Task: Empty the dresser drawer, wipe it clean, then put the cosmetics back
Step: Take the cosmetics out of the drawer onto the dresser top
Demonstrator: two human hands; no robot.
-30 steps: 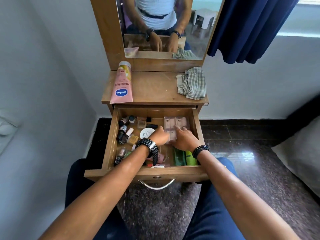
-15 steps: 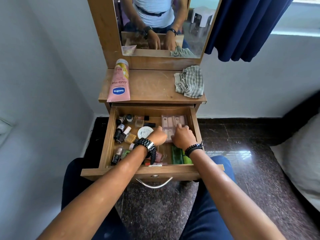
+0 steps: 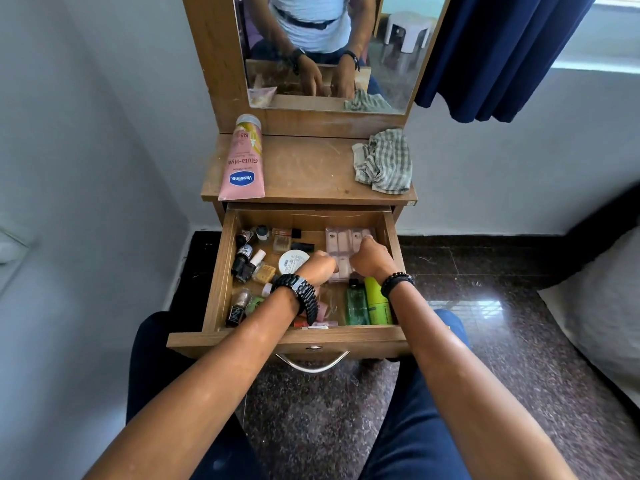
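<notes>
The dresser drawer (image 3: 221, 271) is pulled open and full of cosmetics. Both my hands are inside it, at a clear pack of pink items (image 3: 341, 241) at the back right. My left hand (image 3: 320, 268) has its fingers curled at the pack's near left edge. My right hand (image 3: 372, 259) curls its fingers over the pack's right side. A white round jar (image 3: 292, 260) lies just left of my left hand. Two green bottles (image 3: 367, 304) lie under my right wrist, and small dark bottles (image 3: 244, 258) crowd the left side.
On the dresser top (image 3: 311, 171) lie a pink Vaseline tube (image 3: 244, 164) at the left and a crumpled checked cloth (image 3: 384, 162) at the right. A mirror (image 3: 322, 46) stands behind. A blue curtain (image 3: 502, 53) hangs at the right, and a grey cushion (image 3: 602, 306) lies on the floor.
My right hand's fingers went from lying flat on the pink pack to curling over its right side. My left hand stayed at the pack's left edge.
</notes>
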